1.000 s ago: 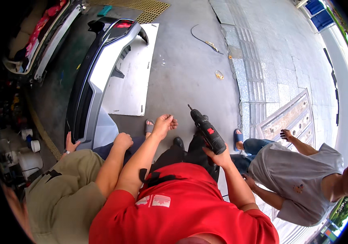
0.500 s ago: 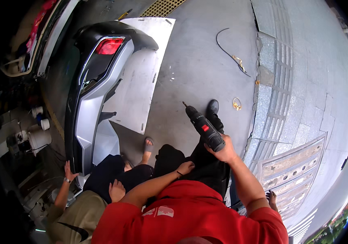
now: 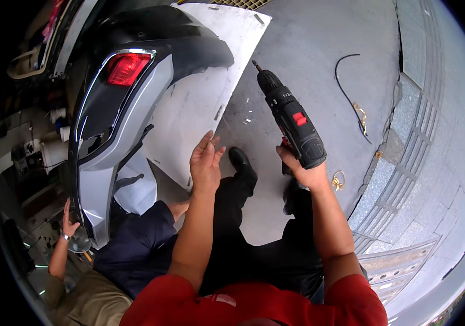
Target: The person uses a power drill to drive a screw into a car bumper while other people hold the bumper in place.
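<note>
In my right hand (image 3: 313,175) is a black cordless drill (image 3: 293,120) with a red switch, its bit pointing ahead and a little left. My fingers wrap round its handle, mostly hidden below the drill body. To the left, my raised left hand (image 3: 205,168) has thumb and forefinger brought together, the other fingers curled. Whatever small thing they may pinch is too small to make out. Left of that hand stands a silver and black car bumper (image 3: 129,122) with a red lamp (image 3: 128,68) set in it. Neither hand touches the bumper.
A co-worker in an olive shirt (image 3: 88,299) sits at my left, one hand (image 3: 68,221) at the bumper's near end. A white board (image 3: 189,103) lies under the bumper. On the floor at right are a black cable (image 3: 342,87) and a yellowish loop (image 3: 338,180).
My left hand has risen from my lap and reached forward, thumb and forefinger together. The drill has moved forward and slightly right. The bumper looks nearer, and my feet have shifted.
</note>
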The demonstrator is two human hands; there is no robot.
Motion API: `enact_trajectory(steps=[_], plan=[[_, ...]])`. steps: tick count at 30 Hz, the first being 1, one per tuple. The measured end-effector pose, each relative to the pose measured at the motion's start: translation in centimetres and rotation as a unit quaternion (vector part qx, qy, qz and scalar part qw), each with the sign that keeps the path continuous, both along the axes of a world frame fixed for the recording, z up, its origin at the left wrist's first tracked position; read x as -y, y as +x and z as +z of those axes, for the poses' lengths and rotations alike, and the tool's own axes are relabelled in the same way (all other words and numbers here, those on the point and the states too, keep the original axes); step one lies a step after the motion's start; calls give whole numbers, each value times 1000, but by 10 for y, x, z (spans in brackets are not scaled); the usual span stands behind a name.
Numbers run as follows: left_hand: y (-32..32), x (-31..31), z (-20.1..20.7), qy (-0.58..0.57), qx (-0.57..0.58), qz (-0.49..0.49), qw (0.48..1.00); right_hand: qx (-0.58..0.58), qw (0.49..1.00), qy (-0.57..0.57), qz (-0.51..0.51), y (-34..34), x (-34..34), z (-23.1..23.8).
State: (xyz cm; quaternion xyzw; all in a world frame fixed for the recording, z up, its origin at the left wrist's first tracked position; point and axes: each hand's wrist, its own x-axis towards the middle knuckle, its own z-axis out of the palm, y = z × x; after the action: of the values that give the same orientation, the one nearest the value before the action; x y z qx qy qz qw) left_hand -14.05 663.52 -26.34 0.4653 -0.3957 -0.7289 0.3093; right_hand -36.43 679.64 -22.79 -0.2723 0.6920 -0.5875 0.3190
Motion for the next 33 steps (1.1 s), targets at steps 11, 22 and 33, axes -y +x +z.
enact_trajectory(steps=[11,22,33], plan=[[-35,151,-53,-218,-182,148,947,-67,961,-245,109,-22,138,-206],[-30,171,-77,-246,-211,138,936,-165,895,-371,187,11,182,-262],[-22,163,-68,-203,-285,76,934,-146,867,-425,216,45,190,-246]])
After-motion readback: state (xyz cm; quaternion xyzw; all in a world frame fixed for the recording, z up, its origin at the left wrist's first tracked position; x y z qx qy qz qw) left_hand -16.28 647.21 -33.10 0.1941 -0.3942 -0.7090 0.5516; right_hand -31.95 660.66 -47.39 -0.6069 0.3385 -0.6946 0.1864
